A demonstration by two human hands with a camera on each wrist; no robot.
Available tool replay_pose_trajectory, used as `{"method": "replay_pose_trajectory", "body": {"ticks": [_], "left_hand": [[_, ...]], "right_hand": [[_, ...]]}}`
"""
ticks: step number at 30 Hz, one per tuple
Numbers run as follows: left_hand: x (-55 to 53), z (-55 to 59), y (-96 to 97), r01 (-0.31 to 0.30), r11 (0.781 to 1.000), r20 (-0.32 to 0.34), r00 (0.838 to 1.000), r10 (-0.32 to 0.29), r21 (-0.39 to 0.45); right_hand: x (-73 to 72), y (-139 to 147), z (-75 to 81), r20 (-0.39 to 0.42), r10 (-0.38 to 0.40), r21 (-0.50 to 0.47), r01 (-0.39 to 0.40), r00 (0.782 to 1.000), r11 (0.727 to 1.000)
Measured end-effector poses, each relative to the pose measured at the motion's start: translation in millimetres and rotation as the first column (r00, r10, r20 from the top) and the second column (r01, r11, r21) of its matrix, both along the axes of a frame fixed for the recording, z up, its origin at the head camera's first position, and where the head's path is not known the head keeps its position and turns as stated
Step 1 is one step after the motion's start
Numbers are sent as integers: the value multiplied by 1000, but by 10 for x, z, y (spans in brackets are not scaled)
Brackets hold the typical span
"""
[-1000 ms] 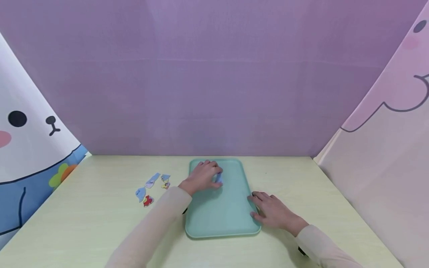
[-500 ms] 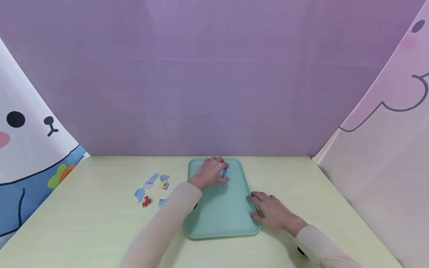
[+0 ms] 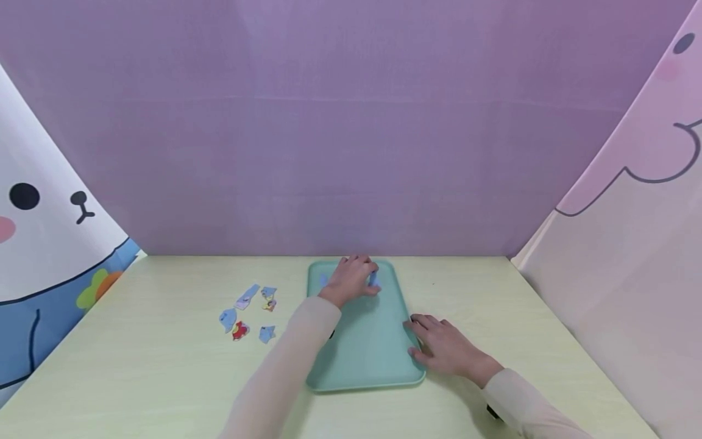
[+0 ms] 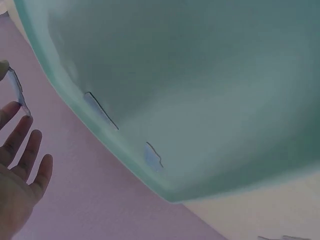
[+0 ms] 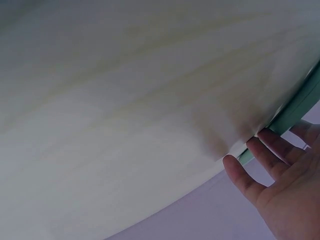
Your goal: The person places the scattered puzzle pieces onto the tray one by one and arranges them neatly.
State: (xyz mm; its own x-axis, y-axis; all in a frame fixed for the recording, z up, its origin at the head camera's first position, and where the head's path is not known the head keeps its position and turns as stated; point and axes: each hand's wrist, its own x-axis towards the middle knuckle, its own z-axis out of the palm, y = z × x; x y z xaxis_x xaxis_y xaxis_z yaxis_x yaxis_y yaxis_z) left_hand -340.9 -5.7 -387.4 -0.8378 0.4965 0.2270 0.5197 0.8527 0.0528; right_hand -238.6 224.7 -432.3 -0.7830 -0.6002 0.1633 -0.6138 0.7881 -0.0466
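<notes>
My left hand is over the far end of a mint-green tray. Between thumb and fingers it pinches a light blue jigsaw piece, which the left wrist view shows edge-on as a thin piece held above the tray. Inside the tray, near its far edge, lie a long pale blue piece and a smaller blue piece. My right hand rests at the tray's right side. Its fingertips touch the rim, with the fingers nearly straight in the right wrist view.
Several loose jigsaw pieces lie on the table left of the tray, among them a red one, a blue one and a long blue one. A purple cloth stands behind the pale wooden table.
My left hand has moved to the right along the tray's far end with the piece. Its arm now uncovers a blue piece on the table. The right hand stays at the rim.
</notes>
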Motion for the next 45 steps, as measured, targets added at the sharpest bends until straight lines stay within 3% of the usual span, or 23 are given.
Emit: {"method": "replay_pose_trajectory", "body": {"ticks": [18,30,45], "left_hand": [[-110,-186,12,-74,997,26,997,73,38],[-135,-289,60,-83,996,23,996,84,-8],[-143,-304,117,-86,996,-17,996,86,-13]], "right_hand": [[-15,-4,-8,-14,3,5,-3,1000,1000],[-10,-5,-18,13,-9,9,9,1000,1000],[-3,3,-12,-8,1,20,0,1000,1000]]}}
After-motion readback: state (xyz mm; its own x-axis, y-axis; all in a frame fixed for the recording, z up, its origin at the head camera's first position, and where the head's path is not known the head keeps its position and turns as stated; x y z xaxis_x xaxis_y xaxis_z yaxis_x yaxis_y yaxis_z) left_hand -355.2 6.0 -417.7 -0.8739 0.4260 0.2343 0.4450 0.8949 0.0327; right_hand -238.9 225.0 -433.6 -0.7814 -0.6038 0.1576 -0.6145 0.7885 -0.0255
